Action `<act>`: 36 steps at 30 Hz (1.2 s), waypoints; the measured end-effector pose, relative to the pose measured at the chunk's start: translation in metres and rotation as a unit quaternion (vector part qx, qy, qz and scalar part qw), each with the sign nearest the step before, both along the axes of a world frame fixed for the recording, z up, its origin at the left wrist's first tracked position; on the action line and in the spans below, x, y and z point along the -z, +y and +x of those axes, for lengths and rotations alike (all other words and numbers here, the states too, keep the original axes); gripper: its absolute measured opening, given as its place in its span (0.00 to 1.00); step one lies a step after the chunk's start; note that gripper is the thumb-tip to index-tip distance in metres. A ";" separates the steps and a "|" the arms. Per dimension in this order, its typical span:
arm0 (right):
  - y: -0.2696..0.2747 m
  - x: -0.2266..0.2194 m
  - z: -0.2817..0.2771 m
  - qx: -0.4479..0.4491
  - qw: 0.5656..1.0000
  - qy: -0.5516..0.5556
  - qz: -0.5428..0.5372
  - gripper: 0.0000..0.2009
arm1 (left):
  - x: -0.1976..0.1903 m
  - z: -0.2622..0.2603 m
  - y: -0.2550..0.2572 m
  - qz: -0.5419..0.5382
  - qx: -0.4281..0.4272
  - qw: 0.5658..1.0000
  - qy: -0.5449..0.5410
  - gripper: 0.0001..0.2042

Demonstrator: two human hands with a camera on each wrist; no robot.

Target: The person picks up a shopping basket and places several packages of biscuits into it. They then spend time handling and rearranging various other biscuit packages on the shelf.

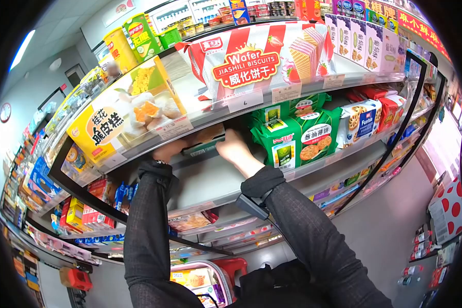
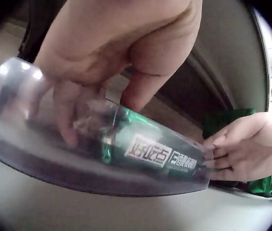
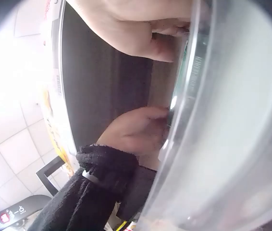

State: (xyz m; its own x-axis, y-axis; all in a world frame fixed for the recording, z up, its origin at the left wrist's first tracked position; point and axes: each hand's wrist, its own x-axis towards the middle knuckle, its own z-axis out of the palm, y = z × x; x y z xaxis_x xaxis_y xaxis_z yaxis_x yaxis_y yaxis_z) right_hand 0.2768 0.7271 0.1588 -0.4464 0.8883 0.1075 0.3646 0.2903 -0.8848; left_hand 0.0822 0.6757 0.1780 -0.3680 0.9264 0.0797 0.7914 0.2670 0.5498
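Note:
Inside the middle shelf, both hands are at a green biscuit packet with a white and red label, seen through clear plastic. My left hand is bent down over the packet's left end, its fingers partly blurred behind the plastic. The right hand holds the opposite end between thumb and fingers. From the head view, the left hand is largely under the upper shelf and the right hand reaches in beside green cracker packs.
Directly above, the upper shelf carries a large wafer biscuit bag and a yellow cake box. A blue and white biscuit pack stands right of the green packs. Black rails cross the shelf's right side. Below is a basket with packaged goods.

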 end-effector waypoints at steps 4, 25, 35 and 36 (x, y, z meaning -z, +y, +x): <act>-0.010 0.002 0.006 -0.040 0.998 -0.047 0.030 0.26 | 0.002 -0.002 -0.007 0.145 0.119 0.953 0.236 0.20; -0.035 0.136 0.143 -0.100 0.974 0.015 0.201 0.23 | 0.161 0.151 -0.151 0.121 0.002 0.987 -0.106 0.32; -0.001 0.157 0.082 -0.096 0.952 0.023 0.289 0.13 | 0.196 0.153 -0.103 0.302 -0.101 0.894 -0.315 0.20; 0.001 0.157 0.081 -0.115 0.947 0.044 0.296 0.14 | 0.191 0.155 -0.102 0.326 -0.095 0.885 -0.318 0.19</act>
